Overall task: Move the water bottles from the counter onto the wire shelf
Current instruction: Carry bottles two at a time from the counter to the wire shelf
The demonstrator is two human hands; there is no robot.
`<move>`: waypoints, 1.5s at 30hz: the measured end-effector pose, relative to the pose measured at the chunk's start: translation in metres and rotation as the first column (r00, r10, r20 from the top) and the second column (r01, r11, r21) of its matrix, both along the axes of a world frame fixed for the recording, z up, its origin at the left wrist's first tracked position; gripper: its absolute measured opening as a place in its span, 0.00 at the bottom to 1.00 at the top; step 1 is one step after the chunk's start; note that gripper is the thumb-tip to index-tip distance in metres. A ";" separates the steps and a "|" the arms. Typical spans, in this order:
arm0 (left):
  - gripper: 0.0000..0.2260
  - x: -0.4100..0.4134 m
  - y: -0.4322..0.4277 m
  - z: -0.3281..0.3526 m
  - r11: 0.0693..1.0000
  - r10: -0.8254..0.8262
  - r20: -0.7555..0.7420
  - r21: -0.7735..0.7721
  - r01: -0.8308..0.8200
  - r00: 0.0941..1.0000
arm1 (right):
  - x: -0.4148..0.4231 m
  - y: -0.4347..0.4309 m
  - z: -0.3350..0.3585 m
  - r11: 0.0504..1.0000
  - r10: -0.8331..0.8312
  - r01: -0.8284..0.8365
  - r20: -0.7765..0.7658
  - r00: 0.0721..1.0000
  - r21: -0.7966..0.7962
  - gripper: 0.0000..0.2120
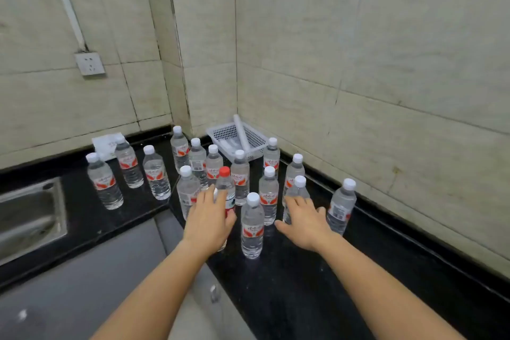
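Several clear water bottles with white caps and red labels stand on the black counter [303, 284] in the corner. One bottle with a red cap [225, 183] stands among them; my left hand [211, 218] is wrapped around its body. My right hand [305, 219] is against a white-capped bottle [298, 188], fingers spread, thumb out to the left. Between my hands a white-capped bottle [252, 225] stands free. Another bottle [341, 207] stands just right of my right hand. No wire shelf is in view.
A white plastic basket [256, 141] with a white tube sits in the corner behind the bottles. A steel sink [30, 215] lies at the left. A wall socket [89, 63] and tiled walls enclose the counter. Grey cabinet fronts run below the counter edge.
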State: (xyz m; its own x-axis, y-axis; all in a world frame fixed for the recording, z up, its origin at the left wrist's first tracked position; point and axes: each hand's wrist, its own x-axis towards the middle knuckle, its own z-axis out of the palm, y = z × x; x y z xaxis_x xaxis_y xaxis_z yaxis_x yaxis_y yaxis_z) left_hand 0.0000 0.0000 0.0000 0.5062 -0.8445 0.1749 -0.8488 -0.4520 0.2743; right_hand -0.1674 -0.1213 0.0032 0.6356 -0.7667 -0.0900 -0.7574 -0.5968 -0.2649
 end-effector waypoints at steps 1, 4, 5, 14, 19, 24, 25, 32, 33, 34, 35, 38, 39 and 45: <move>0.25 0.013 -0.005 -0.007 1.000 0.012 -0.002 0.004 -0.012 1.000 | 0.012 -0.002 -0.005 1.000 0.002 -0.002 -0.008 1.000 0.028 0.33; 0.27 0.047 -0.018 -0.028 0.999 0.047 -0.052 -0.006 -0.047 0.998 | 0.042 -0.009 -0.020 0.998 0.032 -0.032 0.005 0.999 0.053 0.34; 0.27 0.056 -0.023 -0.034 0.999 0.047 -0.075 0.004 -0.047 0.996 | 0.052 -0.012 -0.024 0.998 0.044 -0.044 0.010 0.999 0.051 0.34; 0.22 0.091 -0.039 -0.042 0.999 -0.050 -0.043 0.003 0.050 0.998 | 0.090 -0.019 -0.034 0.998 0.061 -0.060 0.021 0.998 -0.028 0.24; 0.15 0.083 -0.027 -0.041 0.997 -0.040 -0.181 -0.070 0.027 0.983 | 0.078 -0.004 -0.044 0.999 0.025 -0.020 0.150 0.988 -0.035 0.16; 0.11 0.056 -0.028 -0.040 0.984 -0.132 -0.201 -0.144 0.104 0.971 | 0.047 -0.001 -0.036 0.958 -0.231 0.149 0.354 0.906 0.244 0.11; 0.10 0.047 -0.029 -0.037 0.979 -0.157 -0.199 -0.161 0.126 0.967 | 0.035 -0.002 -0.031 0.943 -0.265 0.159 0.375 0.888 0.292 0.10; 0.08 -0.051 -0.015 0.002 0.925 -0.314 -0.318 -0.313 0.214 0.895 | -0.085 0.023 0.009 0.920 -0.356 0.235 0.421 0.834 0.313 0.08; 0.08 -0.072 -0.010 0.008 0.912 -0.349 -0.331 -0.335 0.237 0.877 | -0.107 0.031 0.016 0.917 -0.372 0.255 0.423 0.826 0.307 0.08; 0.08 -0.094 -0.006 0.014 0.897 -0.389 -0.339 -0.353 0.267 0.857 | -0.130 0.040 0.022 0.915 -0.382 0.273 0.424 0.821 0.296 0.07; 0.08 -0.116 -0.002 0.019 0.880 -0.430 -0.342 -0.365 0.303 0.836 | -0.153 0.050 0.028 0.914 -0.390 0.289 0.427 0.816 0.283 0.07; 0.08 -0.186 0.011 0.038 0.825 -0.533 -0.324 -0.405 0.395 0.782 | -0.227 0.081 0.050 0.910 -0.413 0.341 0.442 0.797 0.235 0.07; 0.08 -0.210 0.016 0.045 0.804 -0.563 -0.320 -0.425 0.415 0.762 | -0.253 0.092 0.058 0.908 -0.419 0.359 0.449 0.789 0.217 0.07; 0.08 -0.360 0.055 0.096 0.720 -0.660 -0.352 -0.549 0.425 0.664 | -0.406 0.151 0.110 0.894 -0.417 0.438 0.542 0.730 0.098 0.06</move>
State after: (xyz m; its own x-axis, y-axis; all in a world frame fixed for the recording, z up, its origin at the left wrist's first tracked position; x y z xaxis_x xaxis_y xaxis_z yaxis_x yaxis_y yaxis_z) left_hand -0.3597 0.0554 0.0962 0.0846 -0.9045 0.4180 -0.5867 0.2938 0.7546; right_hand -0.5736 0.0292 0.1127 0.1754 -0.9651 0.1943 -0.6748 -0.2616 -0.6901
